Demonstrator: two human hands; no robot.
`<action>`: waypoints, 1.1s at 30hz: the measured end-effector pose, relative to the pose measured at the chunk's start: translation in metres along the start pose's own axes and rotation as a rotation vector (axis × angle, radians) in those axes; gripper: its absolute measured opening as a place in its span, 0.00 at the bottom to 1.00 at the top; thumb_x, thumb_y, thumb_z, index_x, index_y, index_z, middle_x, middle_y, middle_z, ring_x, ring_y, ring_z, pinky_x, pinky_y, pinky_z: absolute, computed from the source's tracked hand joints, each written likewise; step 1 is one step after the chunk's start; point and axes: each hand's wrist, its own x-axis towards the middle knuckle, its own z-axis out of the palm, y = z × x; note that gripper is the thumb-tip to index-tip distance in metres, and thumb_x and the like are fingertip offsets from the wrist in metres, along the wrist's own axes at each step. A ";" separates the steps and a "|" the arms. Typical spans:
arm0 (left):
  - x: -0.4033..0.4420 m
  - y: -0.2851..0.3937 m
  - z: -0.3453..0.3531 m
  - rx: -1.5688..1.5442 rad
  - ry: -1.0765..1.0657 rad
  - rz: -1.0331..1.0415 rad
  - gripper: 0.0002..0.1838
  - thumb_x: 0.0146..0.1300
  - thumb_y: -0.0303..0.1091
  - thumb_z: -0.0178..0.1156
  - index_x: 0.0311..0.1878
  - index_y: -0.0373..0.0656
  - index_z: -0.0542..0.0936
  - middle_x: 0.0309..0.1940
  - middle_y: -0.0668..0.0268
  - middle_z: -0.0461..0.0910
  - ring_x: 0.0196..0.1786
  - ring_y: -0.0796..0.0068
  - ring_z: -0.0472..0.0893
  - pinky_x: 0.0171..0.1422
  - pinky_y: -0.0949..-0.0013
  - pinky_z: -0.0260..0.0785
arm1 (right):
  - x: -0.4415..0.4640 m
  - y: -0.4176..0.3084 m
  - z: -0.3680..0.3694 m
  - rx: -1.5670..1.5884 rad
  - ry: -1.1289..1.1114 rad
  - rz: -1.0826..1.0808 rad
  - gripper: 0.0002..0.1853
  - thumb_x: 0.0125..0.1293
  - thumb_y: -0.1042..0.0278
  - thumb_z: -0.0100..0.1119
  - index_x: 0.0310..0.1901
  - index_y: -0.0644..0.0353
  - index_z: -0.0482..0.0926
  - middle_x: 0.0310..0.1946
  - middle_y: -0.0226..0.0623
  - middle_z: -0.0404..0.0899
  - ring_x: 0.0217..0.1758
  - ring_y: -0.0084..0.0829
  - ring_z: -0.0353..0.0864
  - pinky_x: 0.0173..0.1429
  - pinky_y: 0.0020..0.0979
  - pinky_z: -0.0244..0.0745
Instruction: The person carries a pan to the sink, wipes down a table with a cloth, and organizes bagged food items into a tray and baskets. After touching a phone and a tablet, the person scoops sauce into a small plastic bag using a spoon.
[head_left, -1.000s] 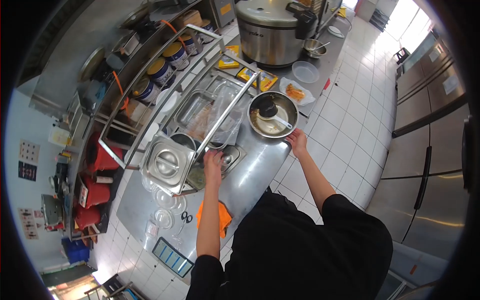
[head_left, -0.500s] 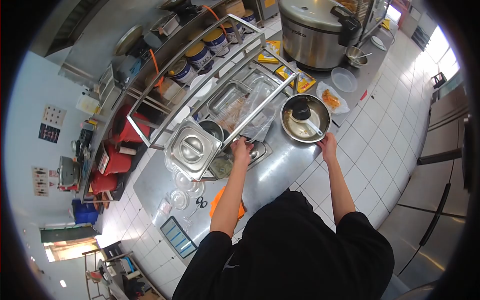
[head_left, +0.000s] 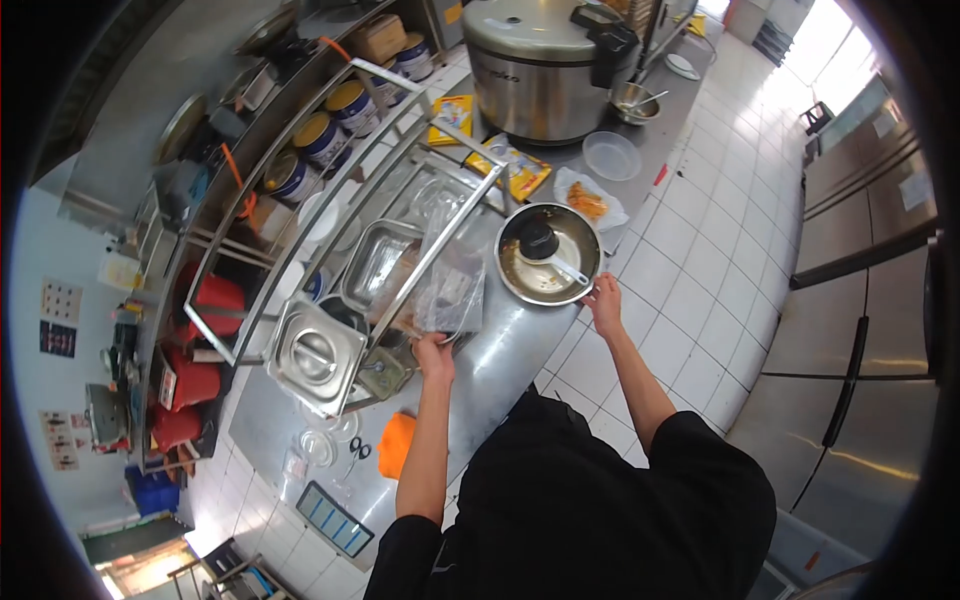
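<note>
My right hand (head_left: 604, 302) holds the near right rim of a round steel bowl (head_left: 509, 278), its fingers closed at the edge. Inside the bowl lie a black cup-shaped item (head_left: 537, 240) and a white-handled spoon or ladle (head_left: 568, 268), with food residue around them. My left hand (head_left: 433, 356) is closed at the near side of the metal rack (head_left: 437, 262), just below a clear plastic bag (head_left: 452, 295); what its fingertips grip is hidden. Left of that hand are a small container with greenish contents (head_left: 384, 373) and a lidded steel pan (head_left: 318, 352).
A large cooker (head_left: 530, 85) stands beyond the bowl, near yellow packets (head_left: 515, 170), a clear round lid (head_left: 611, 156) and food on wrapping (head_left: 586, 201). An orange cloth (head_left: 396, 444), scissors (head_left: 360, 448) and a tablet (head_left: 335, 518) lie on the near left counter.
The camera view has swung right and back. The rack and lidded pan have shifted toward the near left counter end, covering more of the clear lids. Both hands remain closed.
</note>
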 end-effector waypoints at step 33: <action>-0.221 -0.085 -0.056 0.113 -0.282 -0.449 0.31 0.64 0.21 0.56 0.71 0.47 0.63 0.69 0.62 0.66 0.70 0.62 0.70 0.69 0.56 0.68 | -0.202 0.054 -0.052 0.307 -0.136 0.458 0.25 0.77 0.49 0.43 0.64 0.58 0.72 0.58 0.34 0.78 0.65 0.36 0.74 0.71 0.42 0.67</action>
